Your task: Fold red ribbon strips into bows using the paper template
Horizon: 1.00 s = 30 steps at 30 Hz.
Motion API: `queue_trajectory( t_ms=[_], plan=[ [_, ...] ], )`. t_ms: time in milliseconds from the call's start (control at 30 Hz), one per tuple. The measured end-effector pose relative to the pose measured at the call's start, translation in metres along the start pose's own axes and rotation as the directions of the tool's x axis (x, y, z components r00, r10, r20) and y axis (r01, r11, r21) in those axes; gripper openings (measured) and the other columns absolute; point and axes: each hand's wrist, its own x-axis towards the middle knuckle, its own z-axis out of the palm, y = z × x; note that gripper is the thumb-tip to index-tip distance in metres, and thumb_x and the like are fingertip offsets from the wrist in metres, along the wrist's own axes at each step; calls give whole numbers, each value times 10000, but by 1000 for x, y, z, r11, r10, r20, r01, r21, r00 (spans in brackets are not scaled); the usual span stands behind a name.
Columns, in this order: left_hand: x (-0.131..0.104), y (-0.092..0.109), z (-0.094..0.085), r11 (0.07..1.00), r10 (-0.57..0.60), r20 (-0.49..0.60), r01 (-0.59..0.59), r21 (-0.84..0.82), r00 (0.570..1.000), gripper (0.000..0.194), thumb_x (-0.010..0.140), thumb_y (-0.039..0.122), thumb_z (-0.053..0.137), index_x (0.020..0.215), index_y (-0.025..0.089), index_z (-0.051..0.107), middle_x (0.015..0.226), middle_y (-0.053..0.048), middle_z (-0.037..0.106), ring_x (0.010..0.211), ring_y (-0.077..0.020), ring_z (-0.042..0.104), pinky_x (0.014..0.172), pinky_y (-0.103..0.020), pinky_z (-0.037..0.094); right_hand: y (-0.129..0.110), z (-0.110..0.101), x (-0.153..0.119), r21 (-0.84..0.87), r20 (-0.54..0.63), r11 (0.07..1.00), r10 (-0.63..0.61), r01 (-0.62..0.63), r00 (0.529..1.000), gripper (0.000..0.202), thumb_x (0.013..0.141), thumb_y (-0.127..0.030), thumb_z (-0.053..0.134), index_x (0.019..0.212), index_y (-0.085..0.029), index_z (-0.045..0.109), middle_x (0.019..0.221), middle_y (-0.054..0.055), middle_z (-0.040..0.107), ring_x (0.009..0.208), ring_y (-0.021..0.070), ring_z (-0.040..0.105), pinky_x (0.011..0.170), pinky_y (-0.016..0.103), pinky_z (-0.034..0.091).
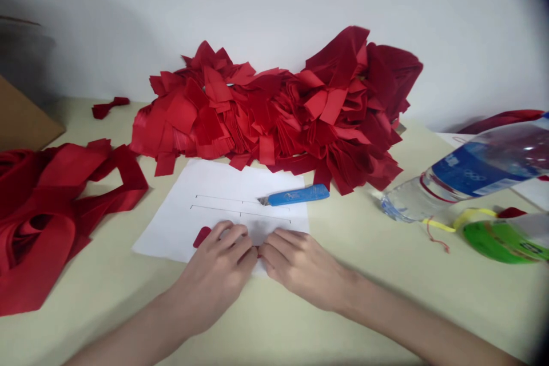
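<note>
My left hand (pixel 221 269) and my right hand (pixel 295 263) rest palm down, fingertips touching, on the near edge of a white paper sheet (pixel 214 194) marked with thin ruled lines. A small red fabric piece (pixel 201 236) pokes out from under my left hand; how much of it lies beneath the fingers is hidden. A blue utility knife (pixel 295 195) lies on the paper's far right part, apart from both hands. Behind the paper rises a big heap of cut red fabric pieces (pixel 274 108).
Long red ribbon strips (pixel 51 206) pile at the left, beside a brown cardboard box (pixel 21 120). A clear water bottle with a blue label (pixel 467 174) lies tilted at the right, with a green tape roll (pixel 501 240) and yellow string near it. A red scrap (pixel 109 106) lies far left by the wall.
</note>
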Motion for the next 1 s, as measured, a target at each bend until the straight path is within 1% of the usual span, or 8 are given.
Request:
queue_trajectory(
  t_ms=[133,267,333,433,500,567,800,1000],
  plan=[
    [1,0,1,999,-18,38,20,-35,999,224,830,30,454,730,169,599,758,-36,620,830,-203,527,768,-388,396,0,-3,0,53,18,998,28,-29,999,235,917,-194,409,795,-133,600,744,57,580,715,167,524,633,293,429],
    [17,-4,-15,992,-55,171,74,-104,984,232,847,96,461,674,171,597,679,-24,615,760,-188,526,737,-367,379,9,-13,6,201,66,974,95,-107,993,191,890,-184,456,806,-140,621,758,41,609,729,161,546,668,288,432],
    [28,-10,-25,970,-89,247,140,-199,965,228,845,132,475,658,179,598,668,-1,618,737,-165,531,762,-349,372,19,-20,11,385,133,905,142,-183,981,137,858,-188,505,829,-159,636,771,12,626,706,128,556,662,250,429],
    [41,-22,-31,920,-26,369,167,-354,929,250,811,147,501,576,186,573,599,35,574,651,-122,525,726,-285,373,35,-25,18,591,280,761,117,-267,953,111,800,-160,549,822,-183,656,715,-34,635,608,80,541,590,197,400],
    [45,-28,-29,911,2,390,159,-381,921,264,796,134,500,543,184,556,569,39,549,646,-122,529,732,-278,365,40,-24,21,603,318,745,103,-285,943,123,784,-139,547,786,-179,663,669,-40,629,579,77,529,579,199,388],
    [45,-30,-25,923,3,383,145,-357,924,276,804,125,487,542,182,552,574,35,552,670,-132,534,749,-290,351,40,-21,23,557,296,783,124,-277,947,129,784,-135,546,778,-179,667,688,-31,635,618,91,544,615,214,395],
    [38,-25,-21,971,18,321,60,-232,947,232,886,180,428,742,179,610,731,-11,610,771,-174,520,758,-332,328,34,-23,21,408,250,892,96,-195,963,157,868,-228,502,807,-155,627,820,32,638,764,154,584,705,276,426],
    [40,-35,-20,928,51,382,97,-359,923,219,872,178,459,694,183,586,742,4,617,775,-160,549,810,-329,333,46,-27,24,541,300,822,10,-179,954,118,806,-196,576,903,-196,643,878,9,654,841,160,585,775,280,424]
  ],
)
